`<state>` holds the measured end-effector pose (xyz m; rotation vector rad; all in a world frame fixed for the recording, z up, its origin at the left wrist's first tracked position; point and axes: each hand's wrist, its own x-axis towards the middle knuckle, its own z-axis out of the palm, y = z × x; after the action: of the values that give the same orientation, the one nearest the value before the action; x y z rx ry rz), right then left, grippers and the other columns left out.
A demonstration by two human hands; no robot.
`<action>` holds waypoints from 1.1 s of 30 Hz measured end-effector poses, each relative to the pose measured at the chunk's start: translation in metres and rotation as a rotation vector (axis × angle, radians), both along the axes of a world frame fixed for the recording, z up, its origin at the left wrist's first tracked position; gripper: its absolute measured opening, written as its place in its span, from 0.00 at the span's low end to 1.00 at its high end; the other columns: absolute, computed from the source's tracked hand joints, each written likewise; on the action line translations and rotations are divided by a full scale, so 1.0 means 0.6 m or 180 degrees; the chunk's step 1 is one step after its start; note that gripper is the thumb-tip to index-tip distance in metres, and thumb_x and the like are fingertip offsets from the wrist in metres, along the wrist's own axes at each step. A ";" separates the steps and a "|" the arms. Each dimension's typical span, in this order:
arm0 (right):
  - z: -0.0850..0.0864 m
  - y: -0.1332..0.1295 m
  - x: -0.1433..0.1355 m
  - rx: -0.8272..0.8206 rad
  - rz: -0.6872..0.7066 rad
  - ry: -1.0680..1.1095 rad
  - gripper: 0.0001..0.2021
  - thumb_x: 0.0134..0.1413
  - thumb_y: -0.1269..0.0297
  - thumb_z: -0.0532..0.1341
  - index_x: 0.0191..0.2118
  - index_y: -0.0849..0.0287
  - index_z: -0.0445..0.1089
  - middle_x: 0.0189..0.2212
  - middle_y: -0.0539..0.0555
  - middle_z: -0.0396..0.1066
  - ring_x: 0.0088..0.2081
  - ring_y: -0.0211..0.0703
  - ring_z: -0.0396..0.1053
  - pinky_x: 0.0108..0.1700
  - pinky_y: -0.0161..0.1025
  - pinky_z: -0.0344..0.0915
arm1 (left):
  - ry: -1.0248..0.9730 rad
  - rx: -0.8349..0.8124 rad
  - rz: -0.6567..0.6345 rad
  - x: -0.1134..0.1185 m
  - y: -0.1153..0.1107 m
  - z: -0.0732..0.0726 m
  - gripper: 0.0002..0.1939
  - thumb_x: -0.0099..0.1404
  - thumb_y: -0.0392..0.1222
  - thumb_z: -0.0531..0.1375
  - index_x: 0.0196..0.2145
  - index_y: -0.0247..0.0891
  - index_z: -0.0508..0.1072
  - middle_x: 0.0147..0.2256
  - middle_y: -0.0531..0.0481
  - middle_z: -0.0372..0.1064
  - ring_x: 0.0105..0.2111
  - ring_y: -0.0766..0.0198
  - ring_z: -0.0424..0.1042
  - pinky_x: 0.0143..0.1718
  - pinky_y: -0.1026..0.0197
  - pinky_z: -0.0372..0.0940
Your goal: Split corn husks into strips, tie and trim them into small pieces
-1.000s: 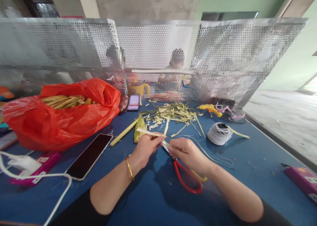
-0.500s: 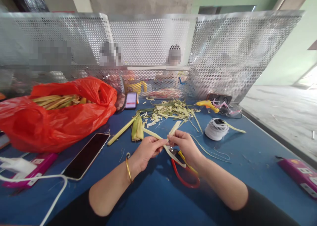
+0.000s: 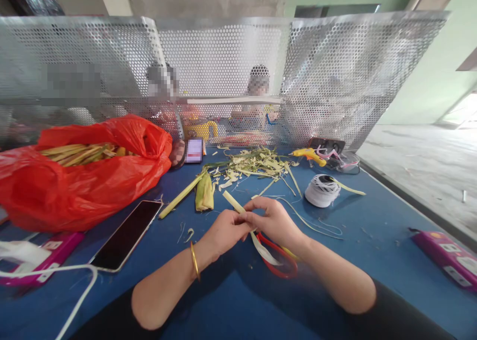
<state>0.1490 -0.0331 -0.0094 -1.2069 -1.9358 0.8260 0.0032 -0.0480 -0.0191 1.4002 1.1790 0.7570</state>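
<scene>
Near the middle of the table, my left hand and my right hand meet, fingertips pinched together. Both are closed on a pale green leaf strip. One flat end points up and left past my fingers; a whitish end hangs down to the right. The part between the fingertips is hidden. Below my right hand lies a cutting tool with red and yellow handles, its head covered by the hands. A thick green leaf-sheath piece and a long stalk rest beyond my left hand.
A heap of plant scraps lies behind the hands. At right are a white string spool, a yellow glue gun and a purple power strip. At left are a phone and a red bag. A perforated metal screen stands behind.
My right hand has turned over toward my left, its fingers now covering the join. The strip end it held upright has dropped mostly out of sight. The view has shifted slightly.
</scene>
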 end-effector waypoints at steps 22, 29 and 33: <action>-0.012 -0.031 -0.022 0.0737 -0.0249 -0.0717 0.11 0.56 0.61 0.59 0.25 0.57 0.71 0.26 0.50 0.73 0.27 0.39 0.67 0.30 0.35 0.55 | -0.2174 -0.0704 0.0950 -0.008 0.016 0.016 0.09 0.48 0.35 0.68 0.31 0.34 0.78 0.28 0.46 0.77 0.30 0.62 0.74 0.35 0.63 0.67; -0.040 -0.026 -0.042 -0.0599 -0.0454 0.0560 0.16 0.49 0.54 0.57 0.18 0.59 0.63 0.16 0.47 0.57 0.22 0.36 0.52 0.25 0.34 0.50 | -0.2259 -0.0747 0.1067 0.002 0.008 0.012 0.10 0.46 0.34 0.69 0.29 0.32 0.79 0.29 0.44 0.77 0.36 0.59 0.75 0.39 0.63 0.67; -0.031 -0.031 -0.040 -0.0532 -0.0225 0.0662 0.17 0.51 0.54 0.55 0.18 0.58 0.57 0.20 0.47 0.54 0.24 0.36 0.51 0.27 0.34 0.52 | -0.2222 -0.0541 0.1128 -0.001 0.011 0.014 0.11 0.44 0.35 0.70 0.29 0.33 0.79 0.27 0.46 0.77 0.32 0.61 0.74 0.36 0.64 0.67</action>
<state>0.1250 -0.0518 -0.0283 -1.2260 -1.6748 1.0492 0.0026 -0.0415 -0.0107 0.6870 0.9031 1.2373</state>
